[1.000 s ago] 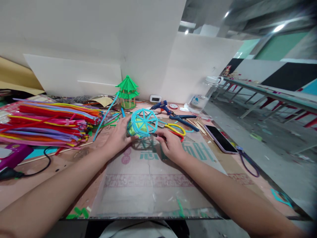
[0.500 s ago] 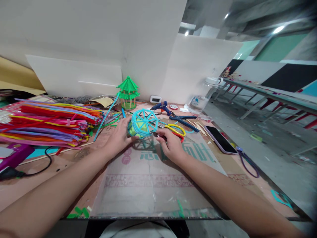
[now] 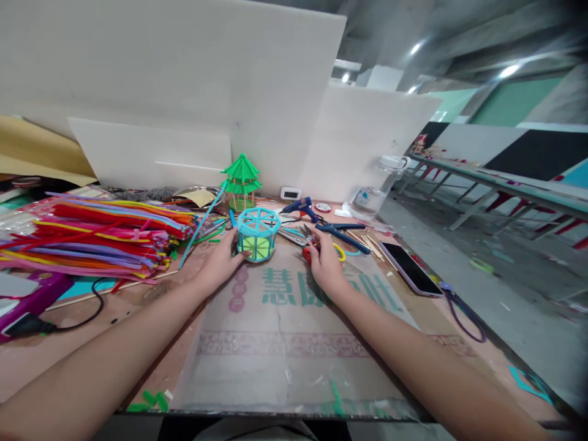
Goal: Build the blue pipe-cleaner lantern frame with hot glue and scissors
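A cyan pipe-cleaner cage with a yellow-green core [image 3: 258, 234] stands upright on the table, spoked top facing up. My left hand [image 3: 219, 264] rests against its left side, fingers touching its base. To the right of the cage my right hand [image 3: 324, 264] lies on the table. Its fingers are closed over red-handled scissors [image 3: 307, 252], whose metal blades [image 3: 294, 236] point toward the cage. A yellow handle loop [image 3: 340, 251] shows just beyond my right hand.
A big pile of coloured pipe cleaners [image 3: 92, 233] fills the left. A green pagoda model [image 3: 241, 177], glue gun [image 3: 301, 207], blue pliers [image 3: 342, 229], wooden sticks [image 3: 367, 236], phone [image 3: 410, 267] and plastic jar [image 3: 372, 190] lie behind and right. A printed mat [image 3: 285, 331] covers the near table.
The cyan cage was tilted with its top toward me; it now stands upright on the table, farther back. My right hand has moved from the cage onto the scissors.
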{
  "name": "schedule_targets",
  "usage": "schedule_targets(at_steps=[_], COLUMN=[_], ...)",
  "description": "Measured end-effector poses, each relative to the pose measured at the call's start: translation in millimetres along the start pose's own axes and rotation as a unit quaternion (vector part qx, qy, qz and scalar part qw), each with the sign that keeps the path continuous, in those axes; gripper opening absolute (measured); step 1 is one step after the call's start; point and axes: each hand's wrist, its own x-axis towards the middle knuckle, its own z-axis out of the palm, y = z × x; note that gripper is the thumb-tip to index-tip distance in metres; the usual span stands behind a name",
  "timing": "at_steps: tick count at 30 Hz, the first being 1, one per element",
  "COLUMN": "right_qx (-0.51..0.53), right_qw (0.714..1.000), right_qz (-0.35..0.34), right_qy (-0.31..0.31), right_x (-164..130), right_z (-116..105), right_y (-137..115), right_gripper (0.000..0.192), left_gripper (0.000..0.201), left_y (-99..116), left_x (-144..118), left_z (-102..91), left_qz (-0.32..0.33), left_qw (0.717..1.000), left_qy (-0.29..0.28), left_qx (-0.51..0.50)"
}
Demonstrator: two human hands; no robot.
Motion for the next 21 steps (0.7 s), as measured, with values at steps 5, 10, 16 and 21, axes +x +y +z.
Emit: schedule_targets(at_steps=[5, 10, 16, 21], right_qx=[-0.068, -0.121, -0.131, -0.132], right_qw=[0.996, 0.989, 0.984, 0.983], right_qz=[-0.009, 0.048, 0.077, 0.085], right_qy=[-0.058, -0.067, -0.088, -0.098], right_x=[16, 22, 20, 20], right_z=[-13, -26, -19, -18], right_y=[27, 53, 57, 57], right_gripper=[0.052, 0.04, 0.032, 0.029], left_gripper=[0.048, 0.04, 0.036, 0.035], left_y=[-8, -5, 10, 18], left_x=[4, 11, 6, 3], left_z=[-3.5, -18.3, -28.3, -28.8], left_qz=[0.006, 0.041, 0.035, 0.018], left_qw=[0.999, 0.994, 0.987, 0.98], left_qy=[-0.01, -0.069, -0.09, -0.084], left_qx=[0.037, 0.068, 0.126, 0.182])
